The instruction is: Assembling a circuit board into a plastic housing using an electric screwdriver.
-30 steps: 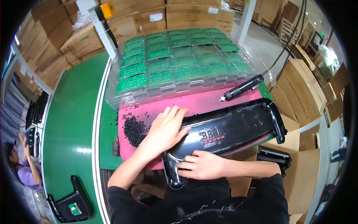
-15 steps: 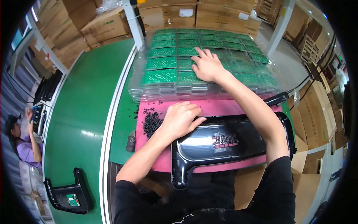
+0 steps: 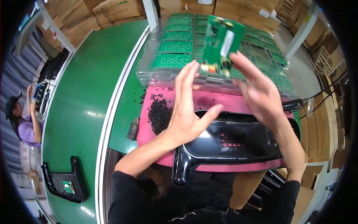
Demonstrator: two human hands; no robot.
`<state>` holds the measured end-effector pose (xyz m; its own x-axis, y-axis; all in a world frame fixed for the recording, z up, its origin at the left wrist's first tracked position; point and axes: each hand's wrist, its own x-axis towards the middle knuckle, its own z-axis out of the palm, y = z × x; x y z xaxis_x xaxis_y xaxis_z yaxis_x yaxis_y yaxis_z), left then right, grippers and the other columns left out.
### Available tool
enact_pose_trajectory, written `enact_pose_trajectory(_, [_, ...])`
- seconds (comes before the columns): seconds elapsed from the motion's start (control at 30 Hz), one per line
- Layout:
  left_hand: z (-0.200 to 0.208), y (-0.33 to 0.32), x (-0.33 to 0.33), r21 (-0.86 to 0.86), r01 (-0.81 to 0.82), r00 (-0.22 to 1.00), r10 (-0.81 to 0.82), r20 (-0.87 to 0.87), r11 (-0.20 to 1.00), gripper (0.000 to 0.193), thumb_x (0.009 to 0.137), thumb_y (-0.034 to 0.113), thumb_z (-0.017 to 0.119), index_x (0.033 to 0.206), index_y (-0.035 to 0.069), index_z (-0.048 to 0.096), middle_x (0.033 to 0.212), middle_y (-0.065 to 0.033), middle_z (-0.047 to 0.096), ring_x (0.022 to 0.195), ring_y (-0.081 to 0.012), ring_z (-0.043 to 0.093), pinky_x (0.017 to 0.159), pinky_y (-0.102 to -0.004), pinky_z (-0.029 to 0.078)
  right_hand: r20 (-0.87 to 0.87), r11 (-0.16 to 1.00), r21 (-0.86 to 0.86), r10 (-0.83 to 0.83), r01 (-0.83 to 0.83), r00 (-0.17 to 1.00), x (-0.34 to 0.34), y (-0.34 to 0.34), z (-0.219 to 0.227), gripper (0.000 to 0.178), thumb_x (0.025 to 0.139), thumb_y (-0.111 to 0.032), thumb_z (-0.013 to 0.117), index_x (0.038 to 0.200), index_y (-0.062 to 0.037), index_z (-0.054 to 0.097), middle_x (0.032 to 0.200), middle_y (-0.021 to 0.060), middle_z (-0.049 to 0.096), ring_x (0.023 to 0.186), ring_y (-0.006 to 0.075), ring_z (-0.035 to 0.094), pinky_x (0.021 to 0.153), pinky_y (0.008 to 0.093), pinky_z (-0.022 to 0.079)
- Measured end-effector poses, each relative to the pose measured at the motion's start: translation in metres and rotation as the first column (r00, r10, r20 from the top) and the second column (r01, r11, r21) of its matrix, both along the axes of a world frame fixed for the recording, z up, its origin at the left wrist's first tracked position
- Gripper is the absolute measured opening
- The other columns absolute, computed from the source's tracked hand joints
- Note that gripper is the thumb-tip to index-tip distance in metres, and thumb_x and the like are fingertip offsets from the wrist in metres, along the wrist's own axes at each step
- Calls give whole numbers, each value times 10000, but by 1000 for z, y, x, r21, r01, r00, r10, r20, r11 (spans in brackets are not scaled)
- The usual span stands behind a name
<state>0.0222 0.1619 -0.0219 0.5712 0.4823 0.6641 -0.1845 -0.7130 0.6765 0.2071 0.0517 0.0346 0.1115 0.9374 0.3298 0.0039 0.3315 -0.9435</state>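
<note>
A green circuit board point(image 3: 216, 41) is tipped up above the tray stack, its component side with a white strip facing me. My right hand point(image 3: 259, 91) is at its lower right edge, fingertips against the board and smeared by motion. Close to the board's lower left, my left hand point(image 3: 188, 110) is open, fingers stretched up and thumb out, apparently holding nothing. Below both hands lies a glossy black plastic housing point(image 3: 209, 151) with a small grid of openings. Clear plastic trays point(image 3: 149, 76) of green boards are stacked beyond it.
Small black pieces point(image 3: 159, 115) are heaped on the pink mat point(image 3: 149, 143). A black-handled tool point(image 3: 292, 105) lies at right. Left of the bench, a green conveyor point(image 3: 87, 93) carries another black housing point(image 3: 56, 186) with a board in it. A person in purple point(image 3: 28, 130) works beyond.
My right hand has lifted a circuit board from the trays, drawn back and tipped it up. The left hand has come off the housing's edge and risen toward the board. The view has shifted slightly.
</note>
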Motion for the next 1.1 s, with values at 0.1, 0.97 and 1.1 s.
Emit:
enact_pose_trajectory(0.1, [-3, -18, -4, -626, 558, 818, -488, 304, 545, 796, 944, 148, 644, 1534, 23, 124, 1423, -166, 408, 1275, -264, 466, 1031, -389, 423, -163, 987, -127, 82, -103, 983, -35, -54, 2, 806, 845, -271, 703, 1482, 48, 328, 1582, 132, 220, 1423, 213, 286, 1113, 391, 280])
enact_pose_trajectory(0.97, [1, -26, -11, -462, 601, 545, -757, -360, 652, 393, 734, -32, 795, 1111, -36, 684, 799, -86, 714, 674, -118, 687, 567, -232, 562, 369, 811, -375, -314, 449, 875, -31, -167, -35, 93, 936, 16, 551, 972, 46, 631, 737, 91, 718, 626, 102, 685, 564, 211, 521])
enact_pose_trajectory(1.1, [5, -29, -9, -516, 468, 644, -676, -358, 718, 535, 675, -31, 835, 1176, -48, 649, 813, -93, 698, 707, -143, 693, 600, -235, 588, 220, 766, -454, -398, 454, 891, -31, -165, -38, 110, 965, -15, 543, 988, 56, 623, 699, 51, 688, 608, 60, 631, 549, 211, 509])
